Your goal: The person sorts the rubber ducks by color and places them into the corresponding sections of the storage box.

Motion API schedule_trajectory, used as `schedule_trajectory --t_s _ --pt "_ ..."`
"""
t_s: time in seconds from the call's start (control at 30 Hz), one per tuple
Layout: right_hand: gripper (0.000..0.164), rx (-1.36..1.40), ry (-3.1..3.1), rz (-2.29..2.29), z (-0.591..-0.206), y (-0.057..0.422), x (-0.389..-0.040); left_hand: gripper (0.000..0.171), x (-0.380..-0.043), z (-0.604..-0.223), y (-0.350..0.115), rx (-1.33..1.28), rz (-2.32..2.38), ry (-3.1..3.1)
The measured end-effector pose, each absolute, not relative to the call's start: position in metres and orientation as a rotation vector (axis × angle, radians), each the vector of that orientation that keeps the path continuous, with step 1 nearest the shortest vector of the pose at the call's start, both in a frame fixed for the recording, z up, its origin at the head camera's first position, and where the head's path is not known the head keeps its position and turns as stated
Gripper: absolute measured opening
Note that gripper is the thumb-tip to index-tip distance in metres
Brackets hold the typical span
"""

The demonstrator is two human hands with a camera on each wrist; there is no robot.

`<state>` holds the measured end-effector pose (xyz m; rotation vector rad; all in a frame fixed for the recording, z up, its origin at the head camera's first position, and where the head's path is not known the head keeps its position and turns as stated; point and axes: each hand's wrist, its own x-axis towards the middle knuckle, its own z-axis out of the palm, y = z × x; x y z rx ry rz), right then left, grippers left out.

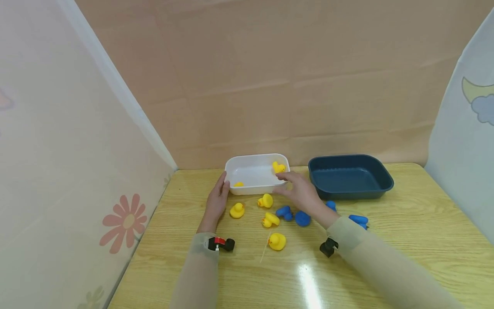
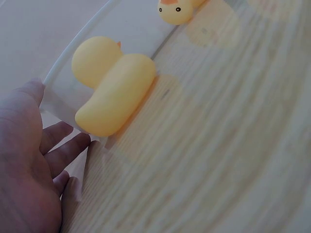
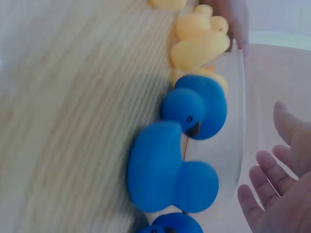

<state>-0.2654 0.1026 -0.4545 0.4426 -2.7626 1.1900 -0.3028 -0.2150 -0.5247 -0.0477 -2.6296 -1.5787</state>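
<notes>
Head view: the white tray (image 1: 247, 189) stands near the back of the counter (image 1: 301, 279), with the dark tray (image 1: 351, 193) at its 3 o'clock. Inside the white tray are two ducks: the far duck (image 1: 278, 166), between 2 and 3 o'clock, partly behind the right hand (image 1: 302, 193), and the near duck (image 1: 239, 184) at 8 o'clock, mostly hidden by the front wall. The right hand, at the tray's 4 o'clock, is empty, its fingers and thumb apart; whether it touches the rim is hard to tell. At 8 o'clock the left hand (image 1: 217, 201) rests against the end wall, fingers extended rather than clenched; some fingertips are hard to make out.

Four yellow ducks (image 1: 277, 242) lie on the counter, one at the white tray's 7 o'clock, three between 5 and 6. Four blue ducks (image 1: 302, 219) spread from 5 round to 4 o'clock, one partly covered by the right forearm (image 1: 328, 216).

Left wrist view cuts off a second yellow duck at 12 o'clock. Right wrist view crops a blue duck at 6 o'clock and a yellow one at 12; another yellow duck is largely hidden behind a blue one.
</notes>
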Motion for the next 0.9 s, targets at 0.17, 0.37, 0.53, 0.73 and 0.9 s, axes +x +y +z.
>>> schedule_trajectory --t_s 0.17,0.37,0.53,0.73,0.9 --pt "0.057 0.513 -2.753 1.354 -0.456 0.101 -0.261 0.066 -0.303 -0.524 -0.216 -0.054 -1.573 -2.627" --pt "0.057 0.595 -2.798 1.394 -0.463 0.1 -0.255 0.064 -0.304 -0.524 -0.216 -0.052 -1.573 -2.63" --pt "0.058 0.609 -2.83 1.401 -0.469 0.098 -0.252 0.066 -0.304 -0.524 -0.216 -0.049 -1.583 -2.629" --pt "0.061 0.627 -2.886 1.377 -0.472 0.094 -0.253 0.062 -0.304 -0.525 -0.216 -0.055 -1.586 -2.619" --pt "0.064 0.668 -2.903 1.373 -0.474 0.09 -0.254 0.061 -0.303 -0.525 -0.215 -0.054 -1.588 -2.625"
